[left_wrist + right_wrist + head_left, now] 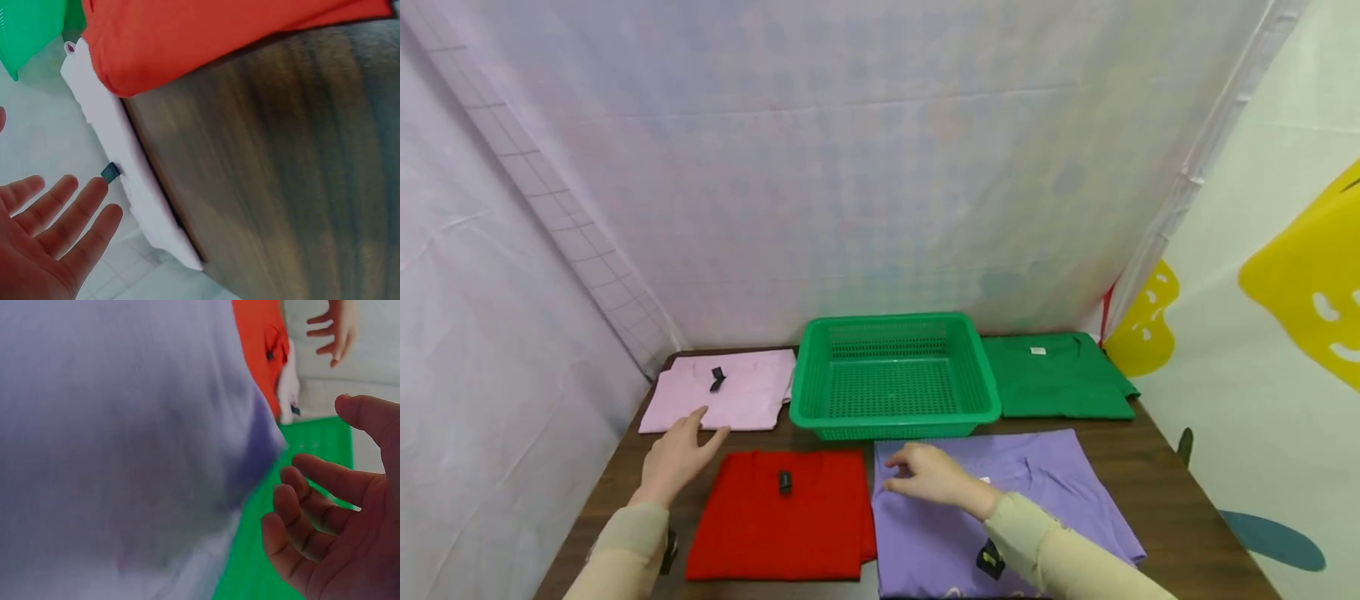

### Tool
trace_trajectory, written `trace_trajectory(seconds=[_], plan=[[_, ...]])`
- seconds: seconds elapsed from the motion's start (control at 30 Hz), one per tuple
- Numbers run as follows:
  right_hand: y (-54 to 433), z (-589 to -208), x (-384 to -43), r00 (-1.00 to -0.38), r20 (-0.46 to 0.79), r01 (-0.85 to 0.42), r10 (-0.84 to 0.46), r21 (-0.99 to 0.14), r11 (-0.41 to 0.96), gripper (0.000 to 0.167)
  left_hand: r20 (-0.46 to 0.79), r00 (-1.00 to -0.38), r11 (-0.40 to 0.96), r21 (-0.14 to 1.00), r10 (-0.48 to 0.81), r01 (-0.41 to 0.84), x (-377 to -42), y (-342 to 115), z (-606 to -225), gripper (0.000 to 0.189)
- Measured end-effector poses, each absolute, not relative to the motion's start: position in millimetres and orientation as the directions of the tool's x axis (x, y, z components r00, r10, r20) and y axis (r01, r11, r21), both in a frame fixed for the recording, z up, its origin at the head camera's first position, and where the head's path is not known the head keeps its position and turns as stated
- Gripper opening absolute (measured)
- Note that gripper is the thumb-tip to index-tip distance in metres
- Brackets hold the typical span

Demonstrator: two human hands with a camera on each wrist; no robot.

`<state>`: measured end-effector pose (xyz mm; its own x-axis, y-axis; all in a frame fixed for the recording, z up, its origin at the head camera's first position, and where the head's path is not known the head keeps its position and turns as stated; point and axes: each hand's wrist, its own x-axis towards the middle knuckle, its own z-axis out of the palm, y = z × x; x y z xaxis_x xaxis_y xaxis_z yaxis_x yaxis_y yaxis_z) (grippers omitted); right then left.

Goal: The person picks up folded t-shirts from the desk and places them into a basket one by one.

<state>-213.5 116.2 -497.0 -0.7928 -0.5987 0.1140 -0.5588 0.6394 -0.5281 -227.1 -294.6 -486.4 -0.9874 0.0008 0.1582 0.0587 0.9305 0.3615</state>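
My left hand [677, 458] is held with spread fingers near the front edge of a folded pink shirt [752, 392], left of a folded red shirt [782, 525]. In the left wrist view its fingers [81, 212] are nearly straight and hold nothing. Over the upper left part of a folded purple shirt [917, 542] is my right hand [928, 475]. Its fingers [325, 515] are loosely bent, thumb apart, with nothing between them in the right wrist view. Behind both hands stands a green plastic basket [895, 429], its perforated floor visible from above.
A folded green shirt [1060, 383] with a white label lies right of the basket. The shirts and basket stand on a dark wood table [1187, 525]. Hanging white sheets [887, 208] enclose the back and both sides; yellow shapes [1142, 325] are printed on the right one.
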Motion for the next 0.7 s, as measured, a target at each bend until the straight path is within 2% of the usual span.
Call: trace_trajectory(seconds=[0.17, 0.37, 0.6, 0.7], plan=[[96, -510, -211, -0.803, 0.027, -0.523, -0.595, -0.511, 0.682, 0.052, 0.132, -0.991, 0.928, 0.371, -0.015, 0.035, -221, -295, -491, 0.079], [80, -513, -209, -0.831, -0.063, -0.462, -0.552, -0.472, 0.750, 0.058, 0.108, -0.994, 0.925, 0.378, -0.013, 0.029, -216, -297, -501, 0.073], [69, -517, -211, -0.857, -0.117, -0.423, -0.503, -0.397, 0.814, 0.056, 0.025, -1.000, 0.921, 0.389, -0.017, -0.006, -210, -298, -506, 0.069], [65, -518, -212, -0.866, -0.117, -0.411, -0.486, -0.386, 0.826, 0.046, 0.013, -1.000, 0.923, 0.385, -0.008, -0.002, -209, -297, -509, 0.064]])
